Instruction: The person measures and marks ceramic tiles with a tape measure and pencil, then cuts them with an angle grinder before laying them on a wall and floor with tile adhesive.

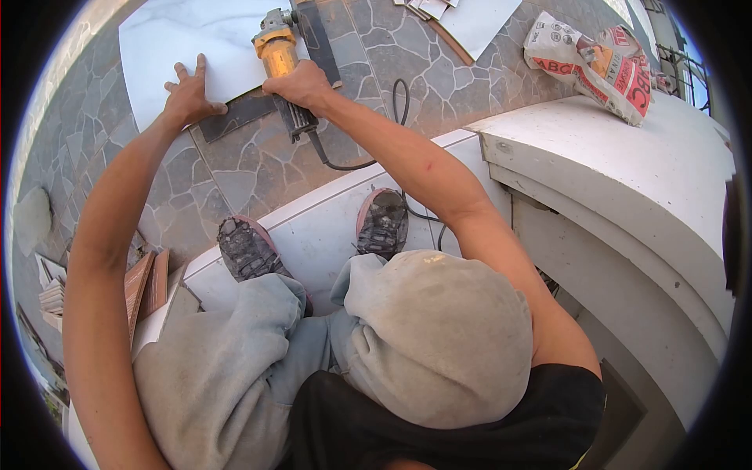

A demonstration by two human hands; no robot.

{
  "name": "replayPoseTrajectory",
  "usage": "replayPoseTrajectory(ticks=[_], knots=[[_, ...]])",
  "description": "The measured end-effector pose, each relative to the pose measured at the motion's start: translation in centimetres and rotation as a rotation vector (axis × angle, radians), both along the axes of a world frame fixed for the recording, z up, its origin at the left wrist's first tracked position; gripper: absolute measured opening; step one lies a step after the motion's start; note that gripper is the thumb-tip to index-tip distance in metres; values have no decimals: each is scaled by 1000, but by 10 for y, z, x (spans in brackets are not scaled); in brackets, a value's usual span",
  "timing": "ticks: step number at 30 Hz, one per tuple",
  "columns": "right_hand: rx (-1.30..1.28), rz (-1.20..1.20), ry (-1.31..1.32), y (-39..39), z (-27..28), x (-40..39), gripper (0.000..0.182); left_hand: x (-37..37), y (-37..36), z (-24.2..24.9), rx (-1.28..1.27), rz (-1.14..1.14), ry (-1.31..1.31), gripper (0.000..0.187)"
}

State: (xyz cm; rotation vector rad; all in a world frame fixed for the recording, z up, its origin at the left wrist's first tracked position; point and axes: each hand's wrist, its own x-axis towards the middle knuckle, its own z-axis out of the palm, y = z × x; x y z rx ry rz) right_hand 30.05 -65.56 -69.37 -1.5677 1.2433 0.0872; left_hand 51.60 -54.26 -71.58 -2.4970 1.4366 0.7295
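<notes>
My right hand [304,84] is wrapped round the yellow body of an angle grinder [279,55], whose metal head points away from me at the tile's right side. A black cord runs back from its rear end. Under it lies a large white marbled tile [160,39]. My left hand [188,95] rests flat on the tile near its front edge, fingers spread. Dark flat pieces [243,113] show beneath the tile's front and right edges. The grinder's disc is hard to make out.
A torn red and white adhesive bag [599,66] lies at the right by a white curved ledge [619,149]. Another white tile [478,23] with offcuts lies at the top. The power cord [405,102] loops near my shoes [382,223]. Tile scraps [145,290] stand at the left.
</notes>
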Motion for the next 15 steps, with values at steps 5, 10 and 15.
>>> replayPoseTrajectory(ticks=[5, 10, 15], knots=[[-18, 10, -8, 2, -2, -2, 69, 1, 0, -1, -1, 9, 6, 130], [-20, 23, 2, 2, -1, -4, 69, 1, 0, -2, -1, 17, 2, 130], [-35, 9, 4, 4, -3, -5, 68, 2, 0, -3, -5, 24, 0, 128]])
